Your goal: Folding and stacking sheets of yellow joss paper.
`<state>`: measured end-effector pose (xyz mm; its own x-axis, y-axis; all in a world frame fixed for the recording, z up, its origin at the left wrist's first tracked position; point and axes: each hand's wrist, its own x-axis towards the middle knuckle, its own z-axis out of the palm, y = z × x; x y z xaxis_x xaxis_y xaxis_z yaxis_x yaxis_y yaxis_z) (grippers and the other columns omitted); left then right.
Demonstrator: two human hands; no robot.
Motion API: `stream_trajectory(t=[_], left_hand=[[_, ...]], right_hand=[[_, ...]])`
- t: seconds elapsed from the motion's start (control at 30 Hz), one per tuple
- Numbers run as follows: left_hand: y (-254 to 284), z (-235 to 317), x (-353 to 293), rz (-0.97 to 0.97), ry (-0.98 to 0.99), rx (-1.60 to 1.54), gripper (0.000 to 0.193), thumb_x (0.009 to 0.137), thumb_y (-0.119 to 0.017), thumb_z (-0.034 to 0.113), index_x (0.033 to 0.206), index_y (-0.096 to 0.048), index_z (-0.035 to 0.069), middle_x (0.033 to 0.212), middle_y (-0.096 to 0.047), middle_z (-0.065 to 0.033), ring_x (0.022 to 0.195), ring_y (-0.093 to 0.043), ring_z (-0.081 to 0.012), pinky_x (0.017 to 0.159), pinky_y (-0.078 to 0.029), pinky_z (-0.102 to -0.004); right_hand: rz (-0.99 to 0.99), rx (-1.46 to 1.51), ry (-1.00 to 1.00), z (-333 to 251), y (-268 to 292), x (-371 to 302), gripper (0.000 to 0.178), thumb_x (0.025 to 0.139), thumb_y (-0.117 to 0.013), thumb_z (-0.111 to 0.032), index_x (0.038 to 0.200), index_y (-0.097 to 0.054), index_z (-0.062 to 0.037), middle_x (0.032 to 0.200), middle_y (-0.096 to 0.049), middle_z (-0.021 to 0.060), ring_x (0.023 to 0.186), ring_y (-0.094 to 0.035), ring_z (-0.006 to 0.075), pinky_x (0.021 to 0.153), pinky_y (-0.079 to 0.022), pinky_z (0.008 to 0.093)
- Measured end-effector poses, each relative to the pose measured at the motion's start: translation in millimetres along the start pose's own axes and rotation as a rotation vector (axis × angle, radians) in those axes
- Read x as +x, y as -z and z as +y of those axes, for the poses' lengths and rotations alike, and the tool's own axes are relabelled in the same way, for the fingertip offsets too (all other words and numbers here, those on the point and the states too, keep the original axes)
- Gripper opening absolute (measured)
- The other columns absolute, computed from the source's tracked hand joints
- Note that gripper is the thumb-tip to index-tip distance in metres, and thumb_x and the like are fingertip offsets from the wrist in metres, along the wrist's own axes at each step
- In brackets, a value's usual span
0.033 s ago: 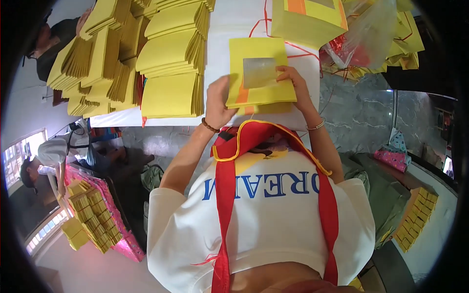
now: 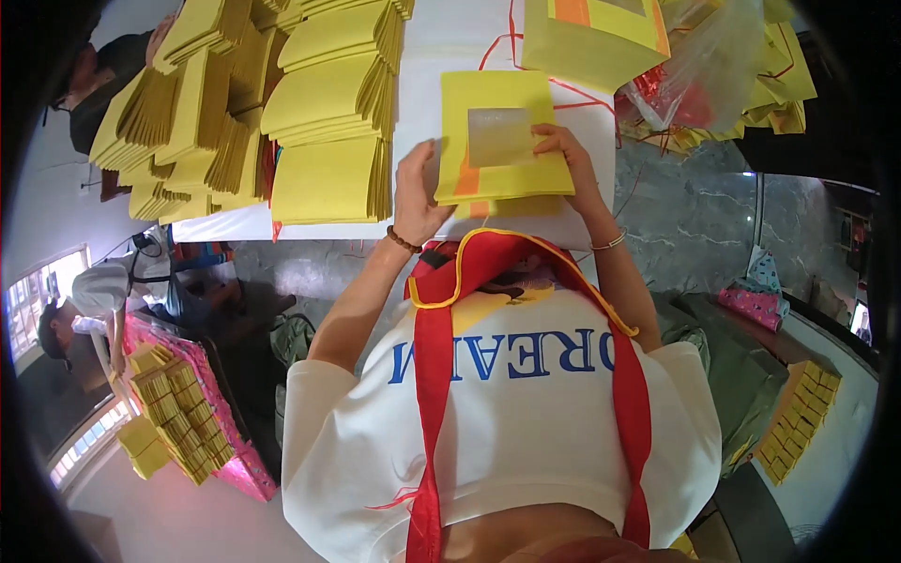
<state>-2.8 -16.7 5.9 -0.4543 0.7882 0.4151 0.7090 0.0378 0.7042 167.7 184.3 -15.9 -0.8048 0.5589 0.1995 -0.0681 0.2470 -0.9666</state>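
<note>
A small stack of yellow joss paper [image 2: 502, 178], with an orange stripe and a silvery square on its top sheet, lies in front of me on the white table. My right hand [image 2: 571, 159] grips its right side, fingers curled over the top sheet near the silver square; the thumb is hidden. Beside the left edge, my left hand [image 2: 419, 192] is open, its fingers stretched away from me and standing a little off the paper. The left thumb is by the near left corner; whether it touches is hard to tell.
Fanned bundles of yellow paper [image 2: 324, 178] fill the table's left side. A tall yellow paper block [image 2: 591, 61] stands beyond my stack, near red string [image 2: 582, 94]. Clear plastic bags [image 2: 704, 66] are at the far right. Another person [image 2: 99, 291] works at lower left.
My left fingers have eased slightly away from the paper's left edge. The near edge of the joss paper has shifted a touch to the right.
</note>
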Motion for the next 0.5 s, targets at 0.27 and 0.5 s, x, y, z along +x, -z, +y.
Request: stream_trajectory(t=[0.27, 0.5], left_hand=[[-24.4, -6.0, -8.8, 0.001, 0.191, -0.227, 0.085, 0.069, -0.075, 0.018, 0.134, -0.022, 0.001, 0.131, -0.032, -0.0233, 0.118, -0.038, -0.0357, 0.093, -0.04, -0.04], [-12.6, 5.9, 0.5, -0.042, 0.012, -0.165, 0.062, 0.069, -0.073, 0.023, 0.121, -0.044, 0.004, 0.127, -0.039, -0.0233, 0.118, -0.04, -0.0374, 0.096, -0.038, -0.0395]], right_hand=[[-0.019, 0.083, -0.034, -11.7, -13.3, -20.9, 0.015, 0.077, -0.058, -0.001, 0.091, -0.056, -0.0069, 0.117, -0.05, 0.0111, 0.109, -0.048, 0.0219, 0.093, -0.038, 0.0311], [0.049, 0.128, -0.129, -17.5, -19.1, -30.6, 0.02, 0.078, -0.057, 0.0, 0.096, -0.055, -0.0071, 0.123, -0.046, 0.012, 0.115, -0.045, 0.0233, 0.095, -0.036, 0.0314]])
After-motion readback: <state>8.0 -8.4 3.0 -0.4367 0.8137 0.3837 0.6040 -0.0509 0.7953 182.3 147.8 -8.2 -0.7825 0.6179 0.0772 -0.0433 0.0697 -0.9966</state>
